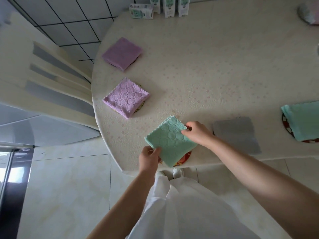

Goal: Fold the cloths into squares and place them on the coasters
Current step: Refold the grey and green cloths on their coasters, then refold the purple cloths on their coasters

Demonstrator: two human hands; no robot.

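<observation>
A folded mint-green cloth (170, 139) lies square over a red and orange coaster (185, 156) near the table's front edge. My left hand (149, 157) pinches its near left corner. My right hand (198, 132) grips its right corner. Two folded lilac cloths (122, 53) (126, 97) rest on coasters at the left. A folded grey cloth (236, 134) lies to the right of my right hand. Another mint-green cloth (303, 120) covers a red coaster (286, 125) at the far right.
The round table (215, 66) has a cream embossed covering. Several cartons (168, 6) stand at its far edge, and a round object (309, 12) sits at the far right. A cream chair (57, 80) stands against the table's left side. Tiled floor lies below.
</observation>
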